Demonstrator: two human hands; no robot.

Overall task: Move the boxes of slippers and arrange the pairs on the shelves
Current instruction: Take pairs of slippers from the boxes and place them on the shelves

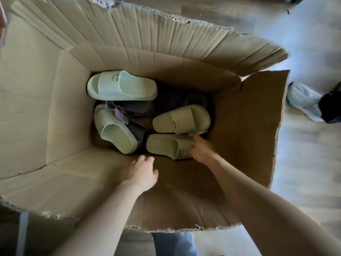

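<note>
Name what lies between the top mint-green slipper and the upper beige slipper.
Head view: dark slippers lie between the mint-green slipper and the upper beige slipper.

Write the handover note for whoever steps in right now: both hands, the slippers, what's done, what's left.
Left hand: inside the box, loosely curled, holding nothing.
Right hand: grips the near beige slipper at the box bottom.
The far beige slipper lies just beyond it. The green slippers are at the left, and the dark slippers lie beneath.
Done: the box is open. No shelf is in view.
Left: lift out each pair and shelve it.
</note>
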